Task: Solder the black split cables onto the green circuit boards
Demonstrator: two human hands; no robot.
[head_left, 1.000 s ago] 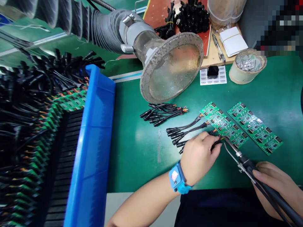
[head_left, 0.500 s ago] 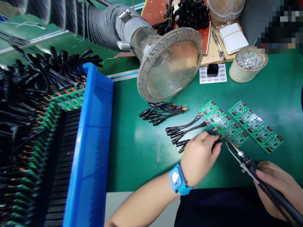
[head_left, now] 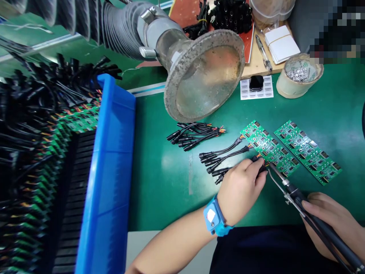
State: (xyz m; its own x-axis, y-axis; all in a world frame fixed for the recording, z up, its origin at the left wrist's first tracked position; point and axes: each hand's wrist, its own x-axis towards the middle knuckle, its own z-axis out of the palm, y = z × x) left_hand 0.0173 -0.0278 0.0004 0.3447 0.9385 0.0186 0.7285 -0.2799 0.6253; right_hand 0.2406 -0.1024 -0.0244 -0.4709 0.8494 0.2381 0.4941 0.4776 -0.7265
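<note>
My left hand [head_left: 241,190], with a blue wrist strap [head_left: 213,217], is shut on a black cable harness [head_left: 258,169]. Its coloured wire ends reach the edge of a green circuit board [head_left: 269,146]. My right hand [head_left: 327,220] grips a soldering iron [head_left: 296,198], and the thin metal tip lies right by those wire ends. The exact contact is hidden by my fingers. Another green circuit board [head_left: 306,150] lies to the right. Several black cable harnesses [head_left: 222,156] fan out from the first board's edge, under my left hand.
A fume extractor hood [head_left: 203,74] hangs over the green mat [head_left: 159,190]. Another cable bundle [head_left: 194,135] lies beside it. On the left stands a blue plastic bin [head_left: 112,160], past it stacked boards with cables [head_left: 37,121]. A tape-wrapped cup of solder scraps [head_left: 299,74] sits far right.
The view has tilted slightly, shifting everything a little. The soldering iron's handle has moved slightly left, and its tip stays by the wire ends. My left hand keeps its hold.
</note>
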